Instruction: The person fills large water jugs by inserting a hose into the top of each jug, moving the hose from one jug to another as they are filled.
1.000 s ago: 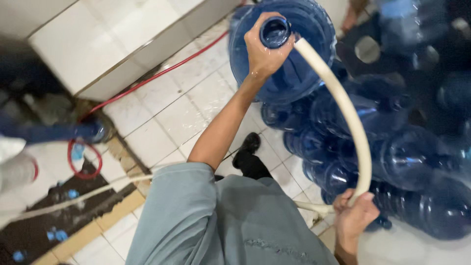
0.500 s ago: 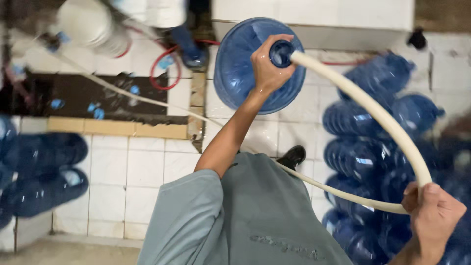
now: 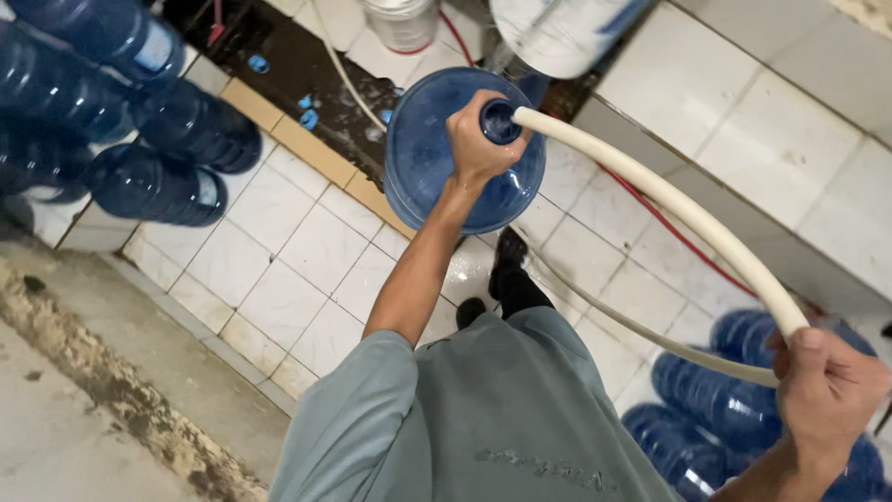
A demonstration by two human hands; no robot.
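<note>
held blue jug [image 3: 437, 158]: 1 | hose [image 3: 669, 200]: 1 | small blue caps [image 3: 305, 110]: about 5

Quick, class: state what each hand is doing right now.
Left hand: closed on the blue bottle's neck.
Right hand: closed around the cream hose.

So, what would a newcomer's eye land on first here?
The big blue water jug, held up at centre by the left hand gripping its neck. A thick cream hose runs from the jug's mouth down to the right hand at lower right. More blue jugs lie stacked at upper left on the white tiled floor.
</note>
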